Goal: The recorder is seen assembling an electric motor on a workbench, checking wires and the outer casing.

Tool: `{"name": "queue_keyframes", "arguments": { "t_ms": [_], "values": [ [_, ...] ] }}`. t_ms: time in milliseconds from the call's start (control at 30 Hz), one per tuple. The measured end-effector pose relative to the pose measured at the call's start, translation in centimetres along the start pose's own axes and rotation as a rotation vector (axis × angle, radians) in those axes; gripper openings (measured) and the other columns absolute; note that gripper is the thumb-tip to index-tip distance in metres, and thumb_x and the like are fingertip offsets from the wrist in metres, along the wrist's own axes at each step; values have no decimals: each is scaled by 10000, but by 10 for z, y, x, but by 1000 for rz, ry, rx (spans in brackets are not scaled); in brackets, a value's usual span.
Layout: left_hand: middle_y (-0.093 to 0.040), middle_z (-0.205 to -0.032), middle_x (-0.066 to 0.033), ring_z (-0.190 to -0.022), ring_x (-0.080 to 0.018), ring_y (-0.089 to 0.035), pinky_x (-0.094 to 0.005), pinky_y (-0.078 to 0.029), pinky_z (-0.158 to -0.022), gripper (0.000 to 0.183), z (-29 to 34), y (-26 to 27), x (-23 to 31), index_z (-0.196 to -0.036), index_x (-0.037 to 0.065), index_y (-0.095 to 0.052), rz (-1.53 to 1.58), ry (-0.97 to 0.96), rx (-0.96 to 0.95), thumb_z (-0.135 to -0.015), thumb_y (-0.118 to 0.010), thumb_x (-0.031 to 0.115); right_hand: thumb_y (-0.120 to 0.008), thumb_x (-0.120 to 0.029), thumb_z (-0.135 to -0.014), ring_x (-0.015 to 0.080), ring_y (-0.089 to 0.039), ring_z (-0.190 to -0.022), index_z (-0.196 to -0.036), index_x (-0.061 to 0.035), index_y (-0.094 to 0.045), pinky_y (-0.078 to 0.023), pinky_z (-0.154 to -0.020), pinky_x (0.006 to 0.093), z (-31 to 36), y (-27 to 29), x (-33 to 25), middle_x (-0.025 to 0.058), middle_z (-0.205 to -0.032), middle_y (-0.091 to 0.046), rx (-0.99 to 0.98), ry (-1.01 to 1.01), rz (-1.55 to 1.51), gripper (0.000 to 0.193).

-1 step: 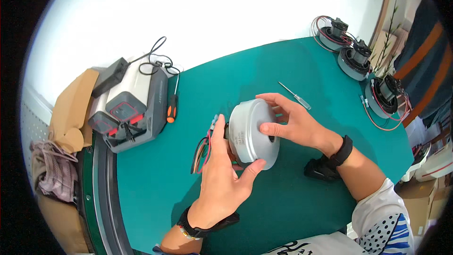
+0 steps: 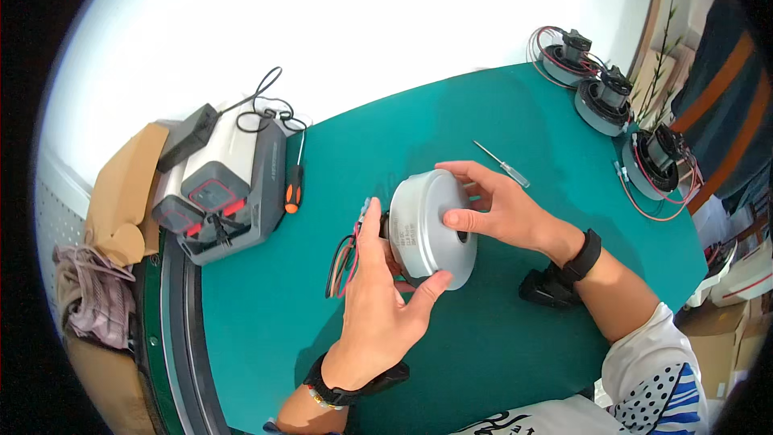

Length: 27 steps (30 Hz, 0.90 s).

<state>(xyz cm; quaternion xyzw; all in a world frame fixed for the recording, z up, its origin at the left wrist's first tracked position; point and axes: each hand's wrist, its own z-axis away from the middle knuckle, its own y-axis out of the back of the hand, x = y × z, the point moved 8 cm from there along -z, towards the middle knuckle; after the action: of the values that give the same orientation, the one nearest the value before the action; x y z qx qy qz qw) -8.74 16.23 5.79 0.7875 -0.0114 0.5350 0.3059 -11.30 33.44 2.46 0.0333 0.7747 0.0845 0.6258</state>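
Observation:
Between my two hands, tilted on its side above the green table, is a round silver blower motor (image 2: 431, 229) with a hole in the middle of its end face. My left hand (image 2: 382, 290) grips it from the left and below, thumb on the lower rim, fingers partly hidden behind it. The fingers of my right hand (image 2: 507, 209) curl over the upper right rim, with the thumb on the end face near the hole. Pink, black and brown wires (image 2: 345, 262) with pale connectors hang out behind my left hand.
Beyond my right hand lies a small clear-handled screwdriver (image 2: 515, 173). Three similar motors (image 2: 604, 105) with loose wires stand along the far right edge. A grey-white machine (image 2: 225, 189), an orange-black screwdriver (image 2: 294, 189) and a cardboard box (image 2: 125, 193) sit at the left.

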Motion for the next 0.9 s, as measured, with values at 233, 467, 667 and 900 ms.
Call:
{"name": "queue_keyframes", "arguments": {
  "t_ms": [233, 467, 667, 900],
  "values": [
    [-529, -1070, -147, -894, -191, -594, -289, -534, -652, 808, -6, 13, -5, -1466, -63, -177, 129, 36, 124, -898, -697, 184, -720, -658, -751, 255, -619, -884, -1080, 76, -572, -513, -751, 365, -3, 13, 26, 206, -957, -635, 45, -75, 112, 818],
    [-588, -1033, -75, -853, -120, -568, -254, -494, -672, 351, -13, 30, -25, -1191, -14, -566, 71, 104, 174, -968, -612, 253, -625, -818, -697, 262, -613, -740, -866, 76, -577, -498, -642, 380, 4, 10, 22, 197, -786, -611, -42, -159, 288, 911],
    [-596, -1042, -64, -850, -108, -575, -246, -493, -677, 326, -16, 29, -30, -1170, -6, -591, 107, 128, 155, -959, -627, 240, -583, -801, -749, 322, -656, -812, -922, 105, -581, -520, -670, 407, 10, 9, 3, 263, -848, -635, -222, -339, 319, 922],
    [-580, -1046, -92, -864, -167, -604, -261, -537, -665, 549, -14, 19, -4, -1257, 5, -560, -164, -78, 163, -780, -804, 124, -566, -635, -881, 368, -616, -1035, -1267, 85, -511, -490, -881, 424, 6, 15, -21, 277, -1130, -609, -104, 131, 550, 819]
  ]
}}
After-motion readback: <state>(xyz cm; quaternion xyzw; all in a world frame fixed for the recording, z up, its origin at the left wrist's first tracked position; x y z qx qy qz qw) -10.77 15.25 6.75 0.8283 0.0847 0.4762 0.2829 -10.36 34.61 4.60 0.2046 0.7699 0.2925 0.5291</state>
